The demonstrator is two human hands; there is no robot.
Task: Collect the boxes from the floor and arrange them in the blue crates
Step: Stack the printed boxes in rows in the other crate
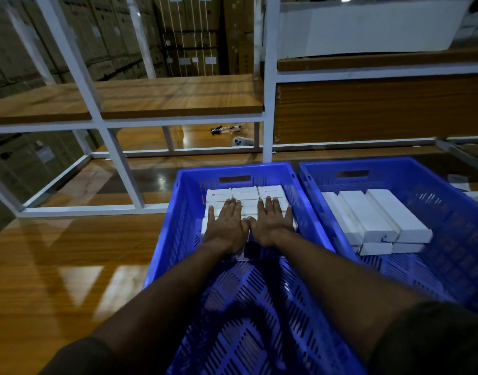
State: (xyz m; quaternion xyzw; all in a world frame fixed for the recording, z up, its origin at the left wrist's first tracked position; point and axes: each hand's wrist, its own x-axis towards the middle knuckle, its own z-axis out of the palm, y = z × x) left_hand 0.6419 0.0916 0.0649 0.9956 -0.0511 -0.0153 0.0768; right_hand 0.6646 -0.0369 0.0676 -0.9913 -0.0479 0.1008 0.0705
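Inside the left blue crate (pixel 308 209), both hands lie palm-down on a layer of small white boxes (pixel 246 192) packed against the far wall. The left hand (pixel 225 227) and the right hand (pixel 271 223) sit side by side, thumbs almost touching, fingers straight and spread, pressing flat on the box tops rather than gripping anything. The boxes lie directly under and just ahead of the fingertips, in rows with their long sides running across the crate; the back row shows red markings. Neither hand is clearly nearer to the stack, so any levelling or pushing toward the far wall would likely be shared evenly. The near half of this crate's slotted floor shows bare between the forearms, which suggests room for more rows on the person's side.

Just beside it on the right stands a second blue crate (pixel 449 190) holding longer white boxes (pixel 394 216), laid with their long axis running from far-left to near-right, well apart from either hand. Both crates rest on a glossy wooden surface (pixel 56 253).
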